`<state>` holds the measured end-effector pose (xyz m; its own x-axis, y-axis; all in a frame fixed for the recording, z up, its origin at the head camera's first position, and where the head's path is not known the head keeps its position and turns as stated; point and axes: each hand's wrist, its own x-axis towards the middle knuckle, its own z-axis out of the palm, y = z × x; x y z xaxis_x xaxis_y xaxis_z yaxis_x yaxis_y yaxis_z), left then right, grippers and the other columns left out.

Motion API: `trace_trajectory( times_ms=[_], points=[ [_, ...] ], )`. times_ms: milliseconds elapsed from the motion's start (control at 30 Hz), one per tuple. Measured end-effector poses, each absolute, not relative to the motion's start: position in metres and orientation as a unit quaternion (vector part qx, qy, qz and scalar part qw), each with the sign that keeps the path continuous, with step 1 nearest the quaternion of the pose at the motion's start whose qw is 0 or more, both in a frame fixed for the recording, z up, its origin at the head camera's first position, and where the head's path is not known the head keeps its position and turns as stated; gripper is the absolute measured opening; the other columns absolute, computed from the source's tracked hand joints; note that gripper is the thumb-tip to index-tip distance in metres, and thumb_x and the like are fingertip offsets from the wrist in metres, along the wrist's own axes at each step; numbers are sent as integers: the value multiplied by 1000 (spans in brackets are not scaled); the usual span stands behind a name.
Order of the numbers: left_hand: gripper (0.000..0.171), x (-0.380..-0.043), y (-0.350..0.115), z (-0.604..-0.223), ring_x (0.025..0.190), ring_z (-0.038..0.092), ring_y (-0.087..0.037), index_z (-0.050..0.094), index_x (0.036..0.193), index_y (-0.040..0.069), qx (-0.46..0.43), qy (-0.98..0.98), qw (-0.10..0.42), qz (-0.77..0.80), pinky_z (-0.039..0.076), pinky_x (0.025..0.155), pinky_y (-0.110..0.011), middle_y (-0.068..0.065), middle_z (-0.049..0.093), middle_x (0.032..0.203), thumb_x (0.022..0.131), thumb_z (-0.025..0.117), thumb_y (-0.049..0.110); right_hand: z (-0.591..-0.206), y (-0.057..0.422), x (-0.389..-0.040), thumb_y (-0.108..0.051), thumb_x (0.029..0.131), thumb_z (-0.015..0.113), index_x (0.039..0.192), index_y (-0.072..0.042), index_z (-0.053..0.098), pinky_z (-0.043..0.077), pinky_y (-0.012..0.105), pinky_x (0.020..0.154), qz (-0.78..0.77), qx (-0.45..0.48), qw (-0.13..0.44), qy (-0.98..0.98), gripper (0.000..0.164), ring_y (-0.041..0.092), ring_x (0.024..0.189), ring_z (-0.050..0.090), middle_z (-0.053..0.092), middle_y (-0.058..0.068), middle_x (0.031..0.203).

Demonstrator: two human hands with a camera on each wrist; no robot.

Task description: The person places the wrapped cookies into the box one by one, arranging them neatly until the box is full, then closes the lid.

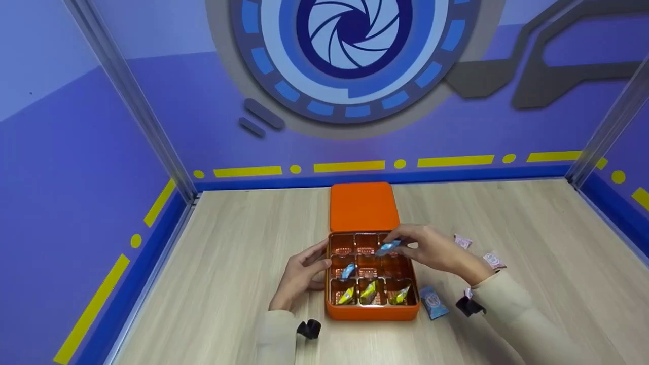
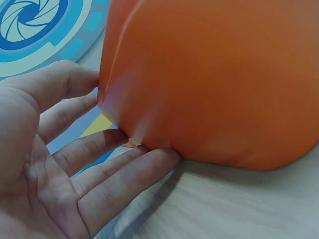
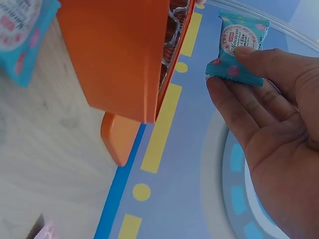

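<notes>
My right hand [image 1: 433, 248] pinches a blue wrapped candy [image 3: 237, 47] between thumb and fingers, over the back right compartment of an orange box [image 1: 372, 313]. The box has a clear divided insert. Yellow wrapped candies, among them one at front left [image 1: 346, 295], lie in the front row, one per compartment. Another blue candy [image 1: 348, 270] sits in the middle row's left compartment. My left hand [image 1: 300, 274] rests against the box's left side, fingers fairly straight, thumb at the rim. In the left wrist view its fingertips touch the orange wall [image 2: 214, 79].
Behind the box lies its orange lid [image 1: 364, 205]. A loose blue candy [image 1: 434, 302] is on the table to the right of the box. Pink candies [image 1: 493, 260] lie farther right, one partly hidden by the right wrist. A printed blue wall [image 1: 172, 111] encloses the table.
</notes>
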<state>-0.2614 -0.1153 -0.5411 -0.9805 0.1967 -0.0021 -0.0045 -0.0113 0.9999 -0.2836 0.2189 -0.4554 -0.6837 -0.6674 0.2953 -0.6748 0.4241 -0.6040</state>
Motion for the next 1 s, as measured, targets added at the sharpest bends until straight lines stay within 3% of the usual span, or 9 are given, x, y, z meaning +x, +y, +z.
trace_trajectory(
  times_ms=[67, 167, 300, 533, 767, 1000],
  points=[
    [55, -262, -115, -542, 145, 49, -36, 58, 154, 10, 73, 703, 66, 704, 64, 82, -45, -17, 53, 156, 101, 75, 16, -455, 217, -285, 9, 94, 75, 120, -6, 75, 62, 41, 91, 356, 397, 3, -846, 30, 21, 99, 73, 75, 4, 112],
    [55, -262, -115, -541, 145, 49, -36, 58, 154, 11, 74, 705, 64, 702, 64, 84, -46, -17, 53, 156, 102, 74, 16, -454, 215, -286, 7, 95, 75, 120, -7, 75, 62, 39, 90, 354, 394, -2, -848, 29, 19, 98, 71, 75, 3, 111],
    [56, -261, -115, -540, 141, 53, -36, 57, 155, 12, 62, 697, 76, 710, 65, 71, -47, -18, 53, 156, 102, 74, 16, -453, 212, -287, 4, 97, 75, 122, -10, 75, 62, 37, 86, 356, 392, -12, -848, 29, 17, 94, 68, 75, 1, 111],
    [57, -261, -115, -541, 142, 53, -36, 58, 155, 12, 60, 693, 78, 714, 65, 71, -46, -18, 52, 158, 101, 75, 16, -458, 209, -291, 0, 98, 75, 120, -13, 76, 62, 33, 85, 372, 400, -22, -837, 25, 15, 91, 67, 75, -1, 110],
    [57, -261, -115, -542, 145, 49, -36, 55, 156, 8, 76, 684, 75, 721, 65, 78, -42, -18, 50, 159, 102, 74, 14, -463, 206, -293, -7, 98, 77, 116, -15, 78, 61, 32, 86, 396, 392, -38, -829, 20, 14, 90, 68, 76, -5, 107],
    [58, -260, -116, -542, 141, 53, -36, 55, 156, 10, 71, 682, 80, 723, 66, 72, -45, -18, 49, 159, 102, 74, 15, -465, 202, -295, -9, 98, 78, 113, -17, 80, 60, 33, 87, 401, 391, -55, -827, 18, 15, 94, 71, 77, -7, 107]
  ],
)
